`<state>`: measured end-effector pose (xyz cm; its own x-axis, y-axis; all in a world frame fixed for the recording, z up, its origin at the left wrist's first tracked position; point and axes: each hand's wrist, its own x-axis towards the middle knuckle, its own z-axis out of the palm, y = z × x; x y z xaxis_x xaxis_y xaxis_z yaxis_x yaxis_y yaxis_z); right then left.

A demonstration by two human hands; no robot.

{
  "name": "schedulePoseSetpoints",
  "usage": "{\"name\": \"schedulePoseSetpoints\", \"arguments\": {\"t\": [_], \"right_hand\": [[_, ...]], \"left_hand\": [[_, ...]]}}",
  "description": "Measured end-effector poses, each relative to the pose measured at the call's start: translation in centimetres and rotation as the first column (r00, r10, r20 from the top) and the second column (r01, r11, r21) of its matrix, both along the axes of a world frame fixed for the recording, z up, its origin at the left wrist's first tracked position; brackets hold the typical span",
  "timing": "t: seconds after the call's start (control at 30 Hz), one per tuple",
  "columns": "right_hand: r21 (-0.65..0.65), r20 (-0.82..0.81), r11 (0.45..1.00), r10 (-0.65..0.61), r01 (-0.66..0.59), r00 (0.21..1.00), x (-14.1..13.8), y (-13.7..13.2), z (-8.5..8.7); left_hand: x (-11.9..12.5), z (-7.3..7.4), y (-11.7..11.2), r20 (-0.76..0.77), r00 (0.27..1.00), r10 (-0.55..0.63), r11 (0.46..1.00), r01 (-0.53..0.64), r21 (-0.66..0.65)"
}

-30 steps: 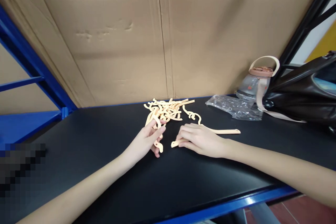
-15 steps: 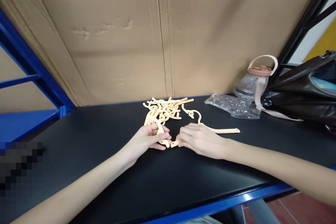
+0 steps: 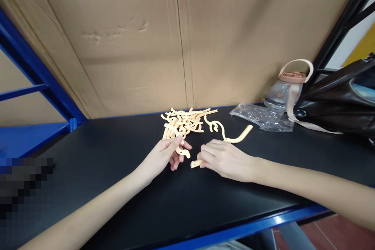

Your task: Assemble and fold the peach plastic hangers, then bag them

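Note:
A pile of pale wooden hook-shaped pieces (image 3: 185,122) lies on the black tabletop (image 3: 117,187) near the cardboard wall. My left hand (image 3: 164,157) is closed around one curved piece (image 3: 179,145) just in front of the pile. My right hand (image 3: 225,159) grips a longer wooden hanger part (image 3: 231,139); its near end pokes out at my fingertips and its far end rises off the table behind my hand. The two pieces' near ends sit a short gap apart.
A crumpled clear plastic bag (image 3: 260,116), a water bottle with a pink lid and strap (image 3: 285,89) and a dark bag (image 3: 340,105) stand at the right. Cardboard (image 3: 181,47) closes the back. Blue shelf frame (image 3: 35,82) runs along the left and the front edge.
My right hand tilted its hanger part, so the far end lifted off the table and swung inward. My left hand's piece, brought against it half a second ago, has drawn slightly apart.

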<state>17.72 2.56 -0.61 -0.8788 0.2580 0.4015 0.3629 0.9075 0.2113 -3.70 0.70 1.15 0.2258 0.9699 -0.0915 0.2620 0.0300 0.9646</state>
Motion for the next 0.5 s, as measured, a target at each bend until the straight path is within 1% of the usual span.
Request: {"name": "schedulePoseSetpoints", "arguments": {"t": [0.1, 0.27, 0.37, 0.5], "right_hand": [[-0.022, 0.001, 1.000, -0.020, 0.020, 1.000, 0.10, 0.11, 0.18], [-0.023, 0.010, 0.999, -0.026, 0.026, 1.000, 0.29, 0.29, 0.25], [-0.029, -0.005, 0.999, -0.031, 0.031, 1.000, 0.35, 0.38, 0.21], [-0.028, -0.018, 0.998, -0.055, 0.055, 0.998, 0.40, 0.47, 0.23]], "left_hand": [[0.03, 0.10, 0.01, 0.051, 0.998, -0.036, 0.999, 0.038, -0.037], [0.10, 0.18, 0.02, 0.026, 0.996, -0.085, 0.996, 0.086, -0.030], [0.15, 0.39, -0.13, 0.011, 0.996, -0.093, 0.995, 0.094, -0.037], [-0.35, 0.45, -0.13, 0.046, 0.994, -0.097, 0.994, 0.099, -0.043]]}}
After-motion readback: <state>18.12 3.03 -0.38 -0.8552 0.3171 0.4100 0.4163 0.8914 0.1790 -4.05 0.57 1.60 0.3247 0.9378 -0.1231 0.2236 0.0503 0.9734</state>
